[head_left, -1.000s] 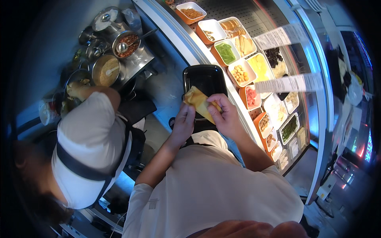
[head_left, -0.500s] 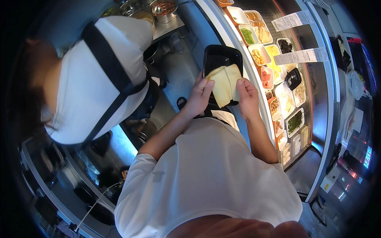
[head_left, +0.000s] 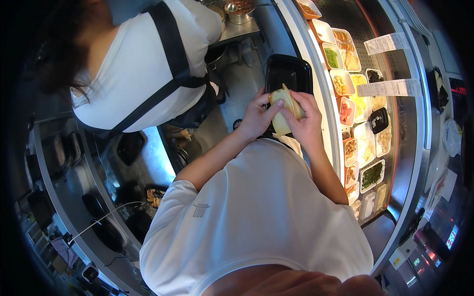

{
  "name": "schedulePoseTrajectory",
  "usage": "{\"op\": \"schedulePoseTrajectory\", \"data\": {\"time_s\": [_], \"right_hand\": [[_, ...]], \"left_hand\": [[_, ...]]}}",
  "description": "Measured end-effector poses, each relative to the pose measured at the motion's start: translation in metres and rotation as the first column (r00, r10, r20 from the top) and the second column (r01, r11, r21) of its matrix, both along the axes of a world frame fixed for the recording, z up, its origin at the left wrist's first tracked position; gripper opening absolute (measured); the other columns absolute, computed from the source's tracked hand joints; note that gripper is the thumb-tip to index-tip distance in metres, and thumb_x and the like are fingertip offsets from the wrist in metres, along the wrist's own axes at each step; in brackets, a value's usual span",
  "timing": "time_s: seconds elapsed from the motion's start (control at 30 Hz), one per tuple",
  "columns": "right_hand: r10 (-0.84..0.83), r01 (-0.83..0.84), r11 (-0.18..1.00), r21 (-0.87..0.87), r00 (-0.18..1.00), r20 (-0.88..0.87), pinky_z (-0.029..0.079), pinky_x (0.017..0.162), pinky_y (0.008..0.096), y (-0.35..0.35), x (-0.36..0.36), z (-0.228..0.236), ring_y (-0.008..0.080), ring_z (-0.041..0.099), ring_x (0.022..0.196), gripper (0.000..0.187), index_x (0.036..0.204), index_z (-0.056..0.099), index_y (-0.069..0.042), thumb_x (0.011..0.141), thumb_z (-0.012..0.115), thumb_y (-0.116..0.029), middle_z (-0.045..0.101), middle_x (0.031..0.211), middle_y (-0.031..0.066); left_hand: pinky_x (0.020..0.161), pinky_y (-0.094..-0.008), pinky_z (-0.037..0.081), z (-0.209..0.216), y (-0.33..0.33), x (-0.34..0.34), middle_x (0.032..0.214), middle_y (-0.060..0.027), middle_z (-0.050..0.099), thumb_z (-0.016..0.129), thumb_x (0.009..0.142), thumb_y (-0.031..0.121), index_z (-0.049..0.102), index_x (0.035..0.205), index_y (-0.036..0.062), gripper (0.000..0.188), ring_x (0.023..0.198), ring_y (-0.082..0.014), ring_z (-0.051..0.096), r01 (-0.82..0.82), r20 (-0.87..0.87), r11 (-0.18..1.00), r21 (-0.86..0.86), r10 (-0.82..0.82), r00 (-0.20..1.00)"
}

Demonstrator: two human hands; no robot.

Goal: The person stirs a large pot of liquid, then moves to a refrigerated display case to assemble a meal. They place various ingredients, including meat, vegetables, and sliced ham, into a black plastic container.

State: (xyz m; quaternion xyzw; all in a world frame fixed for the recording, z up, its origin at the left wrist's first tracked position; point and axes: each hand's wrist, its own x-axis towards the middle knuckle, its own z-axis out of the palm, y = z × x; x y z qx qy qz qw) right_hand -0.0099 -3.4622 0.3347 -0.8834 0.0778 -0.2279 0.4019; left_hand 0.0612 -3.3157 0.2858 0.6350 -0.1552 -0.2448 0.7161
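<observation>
Both my hands grip pale yellow, thin food sheets [head_left: 281, 122] that look like tofu skin, bent into a loose fold. My left hand [head_left: 259, 115] pinches the left side, thumb on top. On the other side my right hand [head_left: 305, 118] holds the sheets, its thumb pressing down on them. Just beyond and partly under my hands is a black rectangular plastic tray [head_left: 288, 74]; its near end is hidden by my hands and the sheets. What supports the tray is not visible.
To my right, a lit refrigerated case [head_left: 316, 64] holds several food containers, with paper slips [head_left: 390, 88] hanging over them. A co-worker in a white top [head_left: 133, 64] stands close on my left. Shelves with black trays [head_left: 131, 148] lie behind that person.
The sheets, spread flat half a second ago, are now folded together. My hands have come closer to each other. The co-worker appears farther right in the picture, as my view has shifted.
</observation>
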Motion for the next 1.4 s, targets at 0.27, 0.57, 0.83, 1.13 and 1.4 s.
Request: {"op": "schedulePoseTrajectory", "data": {"time_s": [0.27, 0.57, 0.83, 1.13, 1.4], "right_hand": [[-0.013, 0.169, 0.743, 0.648, 0.971, -0.238, 0.049, 0.069, 0.0226, -0.037, -0.012, -0.001, 0.0059, 0.062, 0.077, 0.022, 0.105, 0.074, 0.001, 0.101, 0.066, -0.019, 0.071, 0.09, 0.0022], [0.037, 0.137, 0.61, 0.781, 0.979, -0.2, 0.05, 0.068, 0.0219, -0.068, -0.012, 0.008, 0.0065, 0.064, 0.077, 0.017, 0.117, 0.059, -0.006, 0.101, 0.063, -0.007, 0.071, 0.086, 0.0027], [0.213, -0.025, 0.701, 0.713, 0.961, -0.176, 0.051, 0.073, 0.0244, -0.089, -0.021, 0.013, 0.0064, 0.063, 0.082, 0.011, 0.112, 0.06, -0.005, 0.103, 0.06, -0.009, 0.069, 0.089, 0.0021], [0.272, -0.038, 0.791, 0.611, 0.916, -0.295, 0.048, 0.074, 0.022, -0.096, -0.022, 0.021, 0.0039, 0.058, 0.083, 0.009, 0.111, 0.06, -0.005, 0.105, 0.058, -0.01, 0.065, 0.091, -0.001], [0.255, -0.179, 0.951, 0.253, 0.916, -0.31, 0.054, 0.072, 0.0326, -0.093, 0.004, 0.038, 0.0183, 0.069, 0.079, 0.009, 0.104, 0.066, -0.007, 0.096, 0.068, -0.012, 0.069, 0.084, 0.0084]], "left_hand": [[0.115, -0.0376, 0.034, -0.003, -0.021, -0.006, 0.131, -0.0168, 0.061, 0.068, 0.1, 0.022, 0.067, 0.116, 0.0014, 0.026, 0.133, -0.0253, 0.048, -0.034, -0.067, 0.999, 0.0, 0.034, 0.997], [0.087, -0.0269, 0.053, 0.01, -0.049, -0.01, 0.111, -0.0028, 0.065, 0.064, 0.102, 0.014, 0.06, 0.122, 0.0043, 0.022, 0.101, -0.0102, 0.061, -0.075, -0.211, 0.997, -0.022, 0.068, 0.975], [0.084, -0.0225, 0.046, -0.008, -0.051, -0.002, 0.099, 0.0003, 0.064, 0.053, 0.109, 0.026, 0.065, 0.112, 0.0041, 0.025, 0.091, -0.0068, 0.056, -0.031, -0.238, 0.993, -0.116, 0.002, 0.971], [0.093, -0.0281, 0.043, -0.024, -0.051, 0.001, 0.109, -0.0058, 0.062, 0.06, 0.105, 0.021, 0.069, 0.106, -0.0001, 0.023, 0.105, -0.014, 0.055, 0.174, -0.014, 0.984, -0.041, -0.175, 0.985], [0.096, -0.0297, 0.044, -0.024, -0.053, -0.005, 0.117, -0.0065, 0.059, 0.049, 0.11, 0.027, 0.068, 0.114, -0.0002, 0.034, 0.107, -0.0149, 0.055, 0.209, -0.113, 0.96, -0.187, -0.232, 0.966]]}}
